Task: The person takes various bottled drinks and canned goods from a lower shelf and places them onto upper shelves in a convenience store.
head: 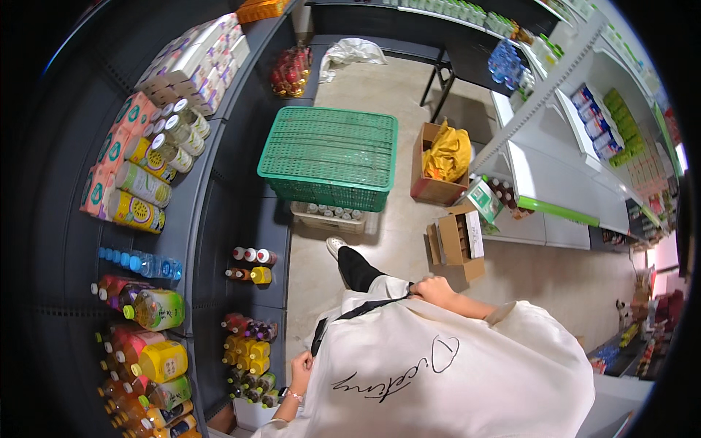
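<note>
My left hand [301, 368], with a bracelet at the wrist, is closed at the side of my white shirt [427, 367], by the end of a black strap or band [367, 309]. My right hand [432, 290] is closed on the other end of the black band, at the shirt's hem. Ahead of me a green plastic crate [328, 148] with a flat perforated top rests above a white basket [328, 220] of bottles on the floor. One of my feet, in a white shoe [335, 246], is beside that basket.
Dark shelves [205, 180] at left hold drink bottles [159, 309] and tissue packs [191, 60]. At right are a cardboard box [438, 189] with a yellow bag [449, 153], an opened carton [454, 241], white shelving [558, 169] and a black table [471, 60].
</note>
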A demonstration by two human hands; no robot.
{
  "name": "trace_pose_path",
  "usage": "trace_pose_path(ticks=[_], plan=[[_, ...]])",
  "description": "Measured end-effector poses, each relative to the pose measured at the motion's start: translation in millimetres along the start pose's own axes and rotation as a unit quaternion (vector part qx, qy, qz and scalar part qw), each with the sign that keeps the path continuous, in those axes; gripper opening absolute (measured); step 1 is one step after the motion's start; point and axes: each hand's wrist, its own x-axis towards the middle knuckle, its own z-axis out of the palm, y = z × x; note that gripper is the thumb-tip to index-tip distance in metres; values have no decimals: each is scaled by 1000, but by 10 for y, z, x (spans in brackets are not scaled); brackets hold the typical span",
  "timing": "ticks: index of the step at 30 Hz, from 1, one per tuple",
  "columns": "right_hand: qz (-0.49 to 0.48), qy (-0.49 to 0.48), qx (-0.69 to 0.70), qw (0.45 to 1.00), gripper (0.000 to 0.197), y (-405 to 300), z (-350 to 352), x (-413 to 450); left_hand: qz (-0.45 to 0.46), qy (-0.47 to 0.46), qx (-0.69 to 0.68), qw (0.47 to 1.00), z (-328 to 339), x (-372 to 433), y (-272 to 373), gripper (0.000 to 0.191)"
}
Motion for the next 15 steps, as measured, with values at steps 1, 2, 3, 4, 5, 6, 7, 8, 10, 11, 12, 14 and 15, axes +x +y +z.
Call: trace_pose_path(ticks=[1,2,3,4,5,6,7,8,10,11,12,14,15], plan=[[6,6,21,1000,26,25,2,-38,-11,21,-65,998,58,35,14,26],[7,29,32,999,29,80,106,-65,-15,33,-61,998,85,34,54,30],[15,32,35,999,29,87,174,-132,-11,24,-60,998,114,48,43,30],[14,83,72,994,29,64,222,-188,-1,43,-55,998,142,19,13,30],[13,134,107,985,30,58,256,-235,8,61,-50,997,176,-11,-26,30],[18,134,110,985,30,112,292,-254,8,55,-49,997,247,-22,-111,30],[-18,160,127,979,31,188,358,-254,23,69,-59,996,328,-37,-254,31],[-55,186,143,971,33,233,385,-258,37,84,-69,993,381,-39,-369,34],[-49,169,178,968,34,314,414,-299,103,53,-55,992,441,-20,-567,27],[-49,152,208,965,36,353,412,-291,170,28,-44,984,446,-37,-639,22],[-72,149,213,963,41,387,426,-228,163,-2,-22,986,419,-101,-700,17],[-89,129,216,964,42,444,445,-175,137,-19,-25,990,405,-103,-381,15],[-110,115,216,963,43,460,473,-177,117,-31,-27,992,412,-118,-242,20]])
